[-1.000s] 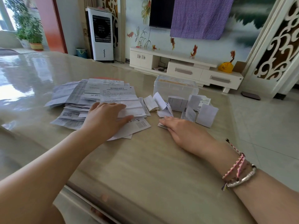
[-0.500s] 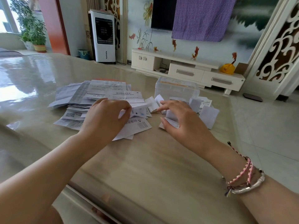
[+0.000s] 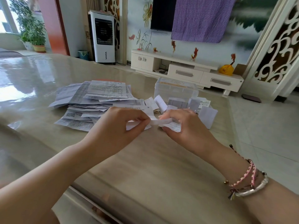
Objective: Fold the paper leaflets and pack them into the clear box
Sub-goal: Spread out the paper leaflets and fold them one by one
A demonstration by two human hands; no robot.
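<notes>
Both hands (image 3: 113, 125) (image 3: 182, 125) had risen off the worktop (image 3: 145, 167), now pinching one leaflet (image 3: 159, 122) stretched left-to-right between us.

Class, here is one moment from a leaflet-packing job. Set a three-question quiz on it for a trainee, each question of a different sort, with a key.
1. True or false: both hands pinch one leaflet above the table.
2. The flat leaflet pile lies nearer which hand: A left hand, B right hand?
3. Fill in: the small folded leaflets lie in front of the clear ____.

Key: 1 true; 2 A; 3 box.
</notes>
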